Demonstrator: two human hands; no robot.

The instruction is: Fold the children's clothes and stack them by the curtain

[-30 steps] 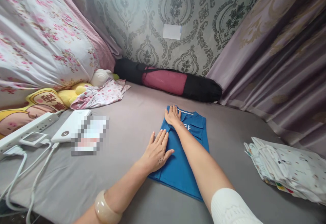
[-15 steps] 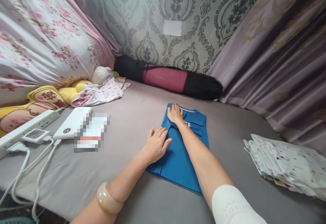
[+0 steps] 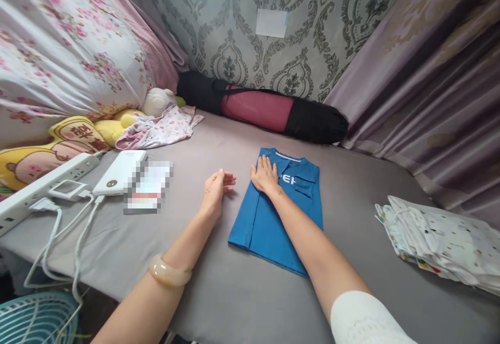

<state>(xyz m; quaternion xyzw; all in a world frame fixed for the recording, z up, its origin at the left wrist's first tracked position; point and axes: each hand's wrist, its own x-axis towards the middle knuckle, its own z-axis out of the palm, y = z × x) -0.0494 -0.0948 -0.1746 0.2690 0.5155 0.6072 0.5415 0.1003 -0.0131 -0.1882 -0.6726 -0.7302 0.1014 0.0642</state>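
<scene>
A blue shirt lies folded into a long shape on the grey sheet, its collar end away from me. White letters show on its upper part, partly covered by folded cloth. My right hand rests flat on the shirt's upper left side, fingers stretched out and holding nothing. My right forearm crosses over the shirt and hides part of it. To the left of the shirt, my left hand hovers apart from it, turned sideways with loosely bent fingers and nothing in it. A pale bangle circles my left wrist.
A black and pink roll bag lies along the wall. Folded white patterned cloths sit at the right. On the left are a power strip, a white power bank, cables, plush toys and a small patterned garment.
My left hand has moved left, away from the shirt. My right hand has slid slightly toward the shirt's left edge, and more of the white lettering shows. The view has shifted a little.
</scene>
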